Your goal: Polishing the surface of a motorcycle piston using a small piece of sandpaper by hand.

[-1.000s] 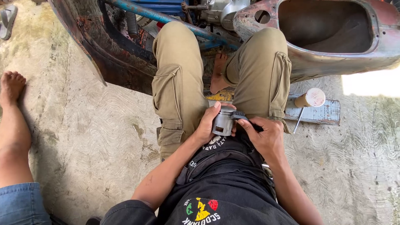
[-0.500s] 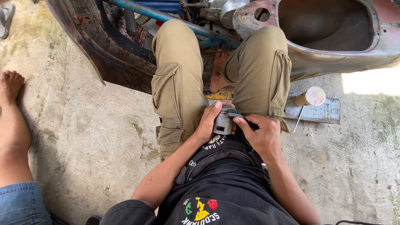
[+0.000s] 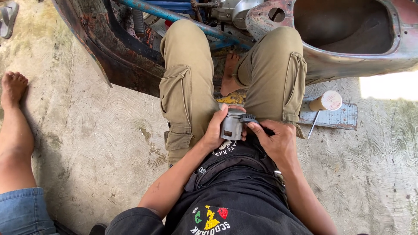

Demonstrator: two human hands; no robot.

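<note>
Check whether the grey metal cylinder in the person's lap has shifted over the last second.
No real shift. The metal cylinder sits in the left hand, just as close to the yellow patch between the knees.

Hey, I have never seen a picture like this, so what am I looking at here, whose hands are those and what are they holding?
The one picture comes from a camera worn on a person's head, looking down at their own lap as they sit on a concrete floor. Their left hand grips a short grey metal cylinder. Their right hand holds a small dark brush against its top edge. Ahead of their knees stands a rusty scooter body. Beside it lies a worn blue-grey wooden board carrying a tan cardboard tube with a white end. The bare foot and leg at left belong to another person.
</note>
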